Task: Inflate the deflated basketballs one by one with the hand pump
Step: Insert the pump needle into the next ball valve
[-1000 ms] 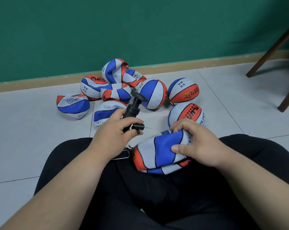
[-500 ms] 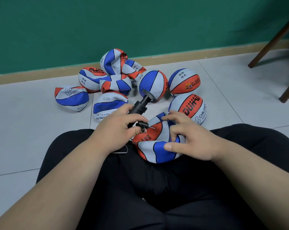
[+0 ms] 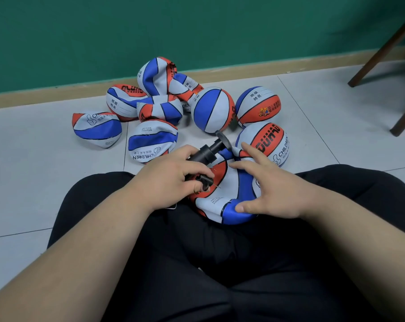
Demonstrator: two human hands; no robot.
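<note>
The flat basketball [image 3: 234, 189] you're working on sits in your lap, propped on your black trousers [image 3: 197, 263], crumpled, with its orange, white and blue panels facing up. Your right hand [image 3: 278, 189] lies over its right side with the fingers spread wide and fairly straight. The thumb presses on the lower blue edge and the index finger points up past the top fold, so it's a flat steadying touch and not a curled grab.

Your left hand [image 3: 171, 177] is wrapped round the barrel of the black hand pump [image 3: 206, 154], fingers curled tight. The handle end tilts away from you and the needle [image 3: 216, 185] pokes out sideways over the orange panel. I can't tell if the tip is actually in the valve or just lying on the skin.

Just past your knees, on the grey tiled floor [image 3: 34, 170], there's a heap of flat balls [image 3: 152, 141] to the left. Three round balls [image 3: 213, 110] sit to the right, and the nearest is right behind your right fingertips. Behind it all is the green wall [image 3: 197, 26], with dark chair legs [image 3: 382, 49] at far right.
</note>
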